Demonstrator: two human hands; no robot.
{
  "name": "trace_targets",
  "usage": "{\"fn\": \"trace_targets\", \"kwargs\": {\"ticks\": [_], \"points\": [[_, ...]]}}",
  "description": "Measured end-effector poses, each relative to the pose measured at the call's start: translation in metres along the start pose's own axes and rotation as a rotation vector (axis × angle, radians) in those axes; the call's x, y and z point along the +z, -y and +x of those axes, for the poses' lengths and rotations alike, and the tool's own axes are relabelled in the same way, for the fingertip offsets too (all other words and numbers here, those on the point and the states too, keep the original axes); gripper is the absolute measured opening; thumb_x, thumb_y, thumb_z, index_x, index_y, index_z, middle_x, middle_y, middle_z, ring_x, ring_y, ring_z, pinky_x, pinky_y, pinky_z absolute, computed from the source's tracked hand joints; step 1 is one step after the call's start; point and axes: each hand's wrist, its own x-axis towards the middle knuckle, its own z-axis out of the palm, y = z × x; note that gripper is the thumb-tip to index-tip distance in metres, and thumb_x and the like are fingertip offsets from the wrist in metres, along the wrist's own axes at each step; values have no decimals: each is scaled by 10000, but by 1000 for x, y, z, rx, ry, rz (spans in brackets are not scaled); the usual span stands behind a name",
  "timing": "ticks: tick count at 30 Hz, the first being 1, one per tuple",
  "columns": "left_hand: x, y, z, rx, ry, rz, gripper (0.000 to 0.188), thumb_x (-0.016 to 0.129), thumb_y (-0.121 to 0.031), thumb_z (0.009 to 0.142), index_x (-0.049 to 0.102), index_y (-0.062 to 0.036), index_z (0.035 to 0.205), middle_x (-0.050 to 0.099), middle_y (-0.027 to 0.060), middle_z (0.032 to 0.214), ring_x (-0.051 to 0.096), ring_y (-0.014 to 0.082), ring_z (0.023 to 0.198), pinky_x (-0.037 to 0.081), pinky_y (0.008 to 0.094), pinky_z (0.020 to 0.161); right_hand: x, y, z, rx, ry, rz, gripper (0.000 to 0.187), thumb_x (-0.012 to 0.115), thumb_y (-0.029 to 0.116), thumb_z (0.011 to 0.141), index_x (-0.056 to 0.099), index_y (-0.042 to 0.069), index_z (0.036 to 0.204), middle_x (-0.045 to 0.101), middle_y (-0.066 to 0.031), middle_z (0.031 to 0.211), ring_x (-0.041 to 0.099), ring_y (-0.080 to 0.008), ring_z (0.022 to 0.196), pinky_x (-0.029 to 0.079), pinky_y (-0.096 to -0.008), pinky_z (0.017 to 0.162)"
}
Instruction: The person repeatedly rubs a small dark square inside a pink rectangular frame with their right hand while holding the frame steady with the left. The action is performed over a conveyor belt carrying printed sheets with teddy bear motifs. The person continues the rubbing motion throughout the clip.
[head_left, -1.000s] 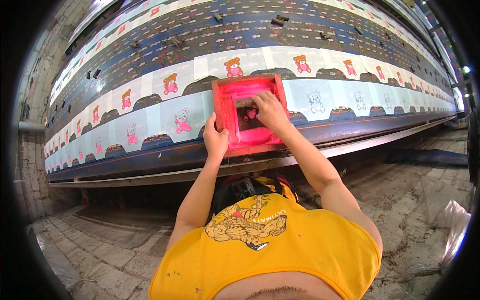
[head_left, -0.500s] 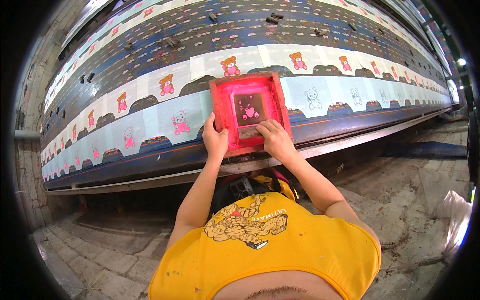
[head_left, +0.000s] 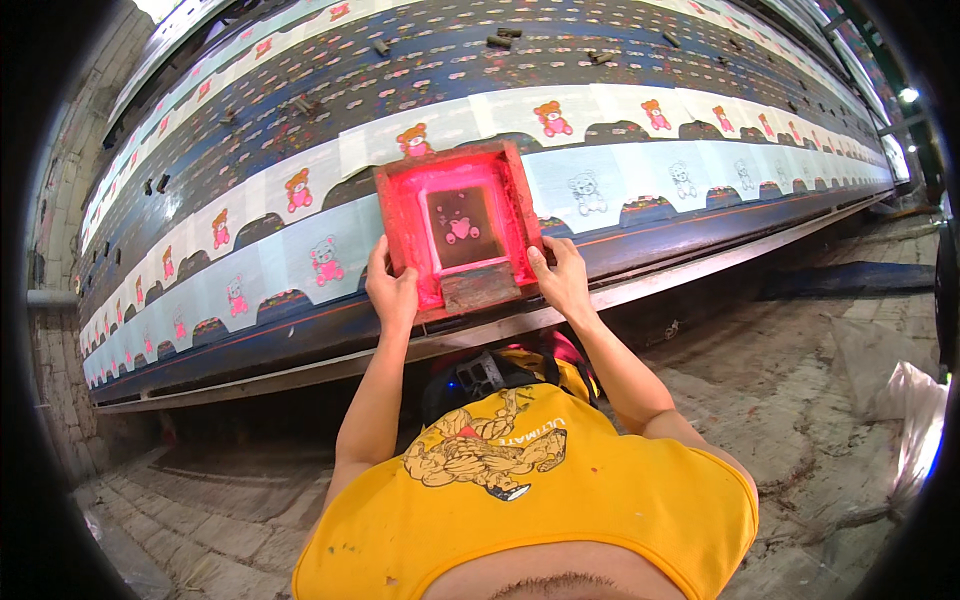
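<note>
A red wooden screen-printing frame (head_left: 522, 200) is gripped at its two sides over the near row of pale cloth pieces (head_left: 560, 165). My left hand (head_left: 394, 292) closes round its lower left side. On the opposite side my right hand (head_left: 564, 280) grips the rail, thumb on top. Inside, pink ink surrounds a dark mesh window with a small bear motif (head_left: 463, 229). A flat, worn squeegee (head_left: 482, 290) rests along the frame's near end, with neither hand on it. The frame looks slightly raised from the table; cloth beneath it is hidden.
Left of the frame, outlined bears (head_left: 326, 260) have pink parts; rightward, the bears (head_left: 587, 192) are grey outlines. Behind runs a row of brown-and-pink bears (head_left: 299, 190). Small dark cylinders (head_left: 500, 41) lie on the long dark table (head_left: 330, 325), whose metal edge (head_left: 640, 292) passes before me.
My right hand has gone from the squeegee to the frame's right side. The frame now seems tilted and a little lifted. The whole view has shifted slightly.
</note>
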Motion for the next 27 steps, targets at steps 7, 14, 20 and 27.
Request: {"fn": "trace_targets", "kwargs": {"ticks": [7,14,20,27], "points": [[112,-14,-23,72,-36,-37,657,694,80,800,546,64,1440,621,192,1411,629,272,1283,487,380,1105,-97,-44,35,5,-16,8,478,708,341,983,680,-61,1239,680,-241,1154,688,-392,1054,543,-447,931],[216,-14,-48,3,-34,-21,647,696,88,806,547,62,1435,629,190,1398,629,280,1281,489,373,1103,-169,-117,66,50,25,-14,492,724,357,965,685,-53,1235,684,-222,1147,687,-383,1053,541,-446,930],[228,-12,-51,-26,-15,72,658,671,119,804,542,58,1446,652,184,1365,650,252,1246,525,358,1061,-186,-135,70,31,86,10,470,734,331,956,690,-57,1217,691,-221,1117,692,-373,1039,546,-442,921],[229,-35,-51,-102,6,57,669,663,131,804,528,71,1456,662,196,1339,682,256,1187,589,347,950,-185,-139,70,-77,49,-37,524,777,315,925,653,-75,1253,661,-245,1219,640,-404,1152,509,-472,1019]]}}
